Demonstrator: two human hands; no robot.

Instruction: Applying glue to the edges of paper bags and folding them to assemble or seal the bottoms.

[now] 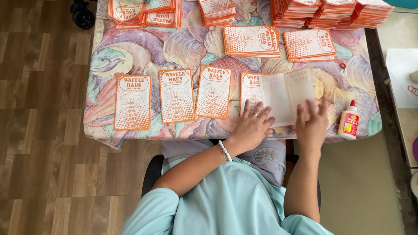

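Note:
A pale, half-folded paper bag (285, 93) lies near the table's front edge, its orange print showing faintly through. My left hand (252, 126) rests flat, fingers spread, on its left part and on an orange-and-white printed bag (250, 89) beneath. My right hand (312, 124) presses flat on its right part. Neither hand grips anything. Three more orange printed bags (132, 102) (176, 95) (214, 92) lie in a row to the left.
A white glue bottle with a red cap (349, 120) stands right of my right hand. Stacks of orange bags (331, 13) line the far edge, with two lower piles (252, 41) (309, 45) nearer. The shell-patterned tablecloth (143, 48) covers the table. White paper (402, 76) lies at right.

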